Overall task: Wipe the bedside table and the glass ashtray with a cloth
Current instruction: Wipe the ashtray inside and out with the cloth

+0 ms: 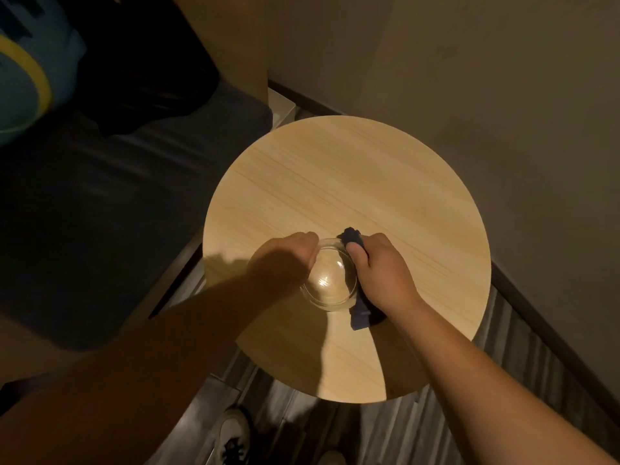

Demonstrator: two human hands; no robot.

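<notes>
A round glass ashtray [330,280] is over the near middle of the round light-wood bedside table [352,169]. My left hand [285,260] grips the ashtray's left rim. My right hand [382,270] holds a dark blue cloth [360,313] pressed against the ashtray's right rim, with the thumb over the edge. One end of the cloth sticks out above my fingers and the other hangs below my palm. Whether the ashtray rests on the table or is lifted a little I cannot tell.
A dark sofa or bed [100,203] lies to the left with a blue and yellow cushion [23,82]. A beige wall [469,62] runs behind and to the right. Grey floorboards [419,431] and a white shoe [233,437] show below the table.
</notes>
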